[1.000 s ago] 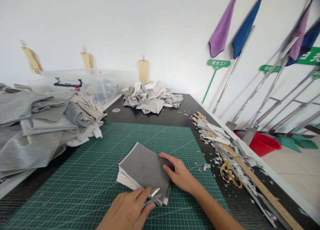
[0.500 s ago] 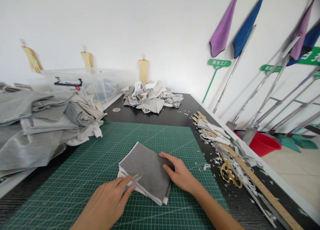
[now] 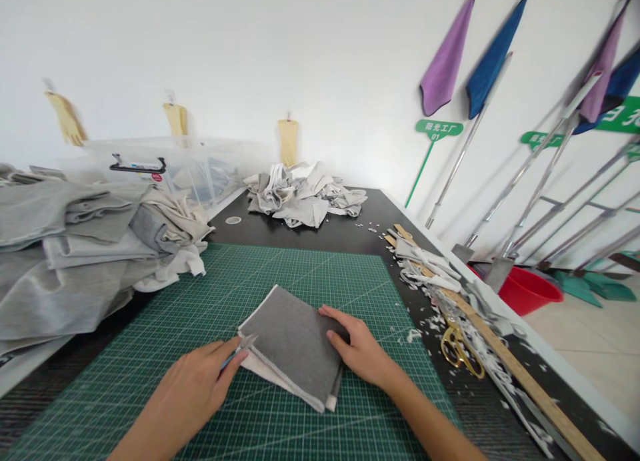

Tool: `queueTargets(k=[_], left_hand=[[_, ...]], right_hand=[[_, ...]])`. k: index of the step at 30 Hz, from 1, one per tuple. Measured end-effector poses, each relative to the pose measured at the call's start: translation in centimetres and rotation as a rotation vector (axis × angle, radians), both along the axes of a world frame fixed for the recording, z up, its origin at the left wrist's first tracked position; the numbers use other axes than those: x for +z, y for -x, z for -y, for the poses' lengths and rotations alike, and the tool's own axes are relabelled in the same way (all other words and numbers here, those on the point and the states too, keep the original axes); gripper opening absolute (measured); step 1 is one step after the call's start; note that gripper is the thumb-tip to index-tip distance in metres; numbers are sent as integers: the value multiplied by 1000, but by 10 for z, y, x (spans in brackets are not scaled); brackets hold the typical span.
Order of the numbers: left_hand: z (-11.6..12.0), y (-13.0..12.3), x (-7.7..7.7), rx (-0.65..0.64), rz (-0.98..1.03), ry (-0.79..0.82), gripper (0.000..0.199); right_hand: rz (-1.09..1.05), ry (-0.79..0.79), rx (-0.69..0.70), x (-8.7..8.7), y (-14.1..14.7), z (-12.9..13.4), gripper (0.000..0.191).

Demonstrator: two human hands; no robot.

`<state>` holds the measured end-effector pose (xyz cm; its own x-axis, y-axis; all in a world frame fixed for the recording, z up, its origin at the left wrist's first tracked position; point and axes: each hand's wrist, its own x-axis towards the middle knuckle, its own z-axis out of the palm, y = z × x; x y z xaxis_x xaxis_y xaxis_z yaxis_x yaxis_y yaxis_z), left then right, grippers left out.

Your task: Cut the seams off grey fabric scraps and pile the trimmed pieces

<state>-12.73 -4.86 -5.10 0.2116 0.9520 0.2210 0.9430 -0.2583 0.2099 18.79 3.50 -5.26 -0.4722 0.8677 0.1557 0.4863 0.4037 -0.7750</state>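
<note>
Our left hand (image 3: 185,381) is closed around small snips (image 3: 239,346), their blades just beside the near edge of a stack of grey fabric (image 3: 293,344). Our right hand (image 3: 357,347) lies open, its fingers pressed on the stack's right side. The stack sits on a green cutting mat (image 3: 280,274), near the mat's front edge.

Beyond the mat, a crumpled pile of pale fabric (image 3: 300,197) lies at the far edge of the black counter (image 3: 320,237). A heap of grey cloth (image 3: 65,247) sits along the left edge, in front of a clear plastic bin (image 3: 170,174). Along the right edge lie gold-handled scissors (image 3: 456,349), a wooden ruler (image 3: 520,374) and white trimmings (image 3: 425,267). Yellow gloves (image 3: 287,141) and a purple cloth (image 3: 445,54) hang on the wall, and a red basin (image 3: 530,291) stands on the floor.
</note>
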Motion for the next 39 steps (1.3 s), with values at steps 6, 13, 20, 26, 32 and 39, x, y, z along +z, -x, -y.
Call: queueTargets(k=[6, 13, 20, 26, 32, 39], left_hand=[[0, 3, -1, 0, 23, -68, 39], [7, -22, 7, -34, 22, 5, 35], [20, -53, 16, -179, 59, -4, 32], [27, -79, 16, -268, -7, 21, 28], [33, -82, 19, -298, 44, -57, 29], [21, -29, 10, -113, 139, -72, 33]], right_hand=[[1, -4, 2, 2, 1, 0, 46], [-17, -14, 0, 1, 0, 0, 46], [-19, -15, 7, 1, 1, 0, 46], [-22, -13, 6, 0, 1, 0, 46], [-30, -22, 9, -1, 1, 1, 45], [-17, -8, -9, 2, 0, 2, 46]])
